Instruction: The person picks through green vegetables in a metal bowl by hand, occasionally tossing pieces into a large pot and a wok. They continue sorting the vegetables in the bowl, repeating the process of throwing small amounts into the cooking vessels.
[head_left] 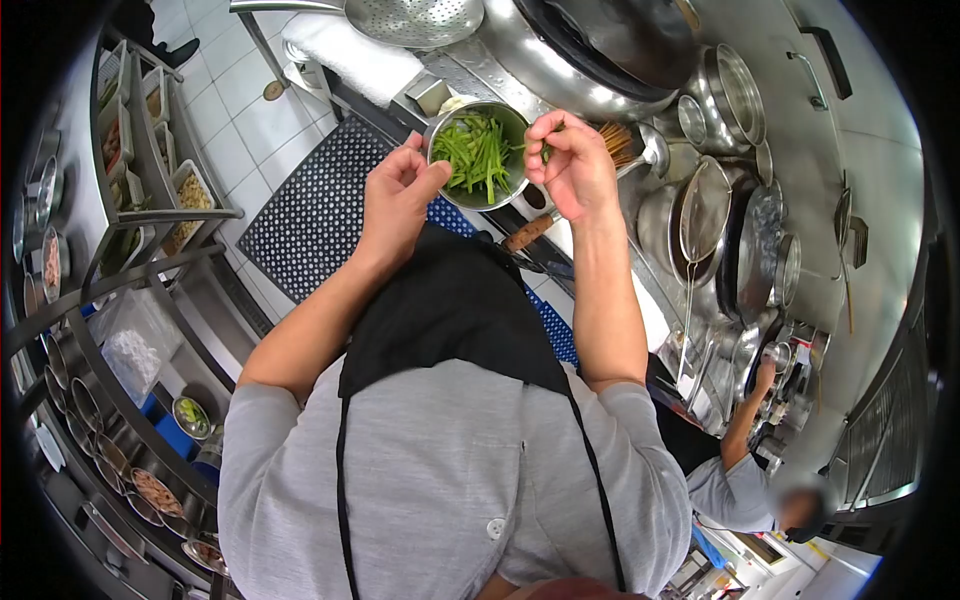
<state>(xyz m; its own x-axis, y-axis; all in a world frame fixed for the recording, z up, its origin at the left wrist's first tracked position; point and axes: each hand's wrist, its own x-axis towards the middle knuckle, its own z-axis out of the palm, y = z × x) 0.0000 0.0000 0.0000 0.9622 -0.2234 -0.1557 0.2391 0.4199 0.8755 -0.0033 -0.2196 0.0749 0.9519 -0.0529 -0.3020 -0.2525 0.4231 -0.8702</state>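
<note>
A round metal bowl (508, 118) holds a heap of cut green vegetable strips (473, 155). At the bowl's left rim is my left hand (405, 190), closed on the edge between thumb and fingers. Beside the opposite rim, my right hand (572, 165) has its fingers curled in a pinch, with a bit of green vegetable showing between them. Just below the bowl lies a wooden handle (530, 232), partly hidden by the black apron (440, 310).
A large wok (630, 45) and a perforated ladle (415, 18) are at the top. Strainers (705, 210) and metal bowls line the right counter, where a co-worker (740, 470) stands. Trays of ingredients (187, 200) fill the left shelving. A dark mat (310, 210) covers floor tiles.
</note>
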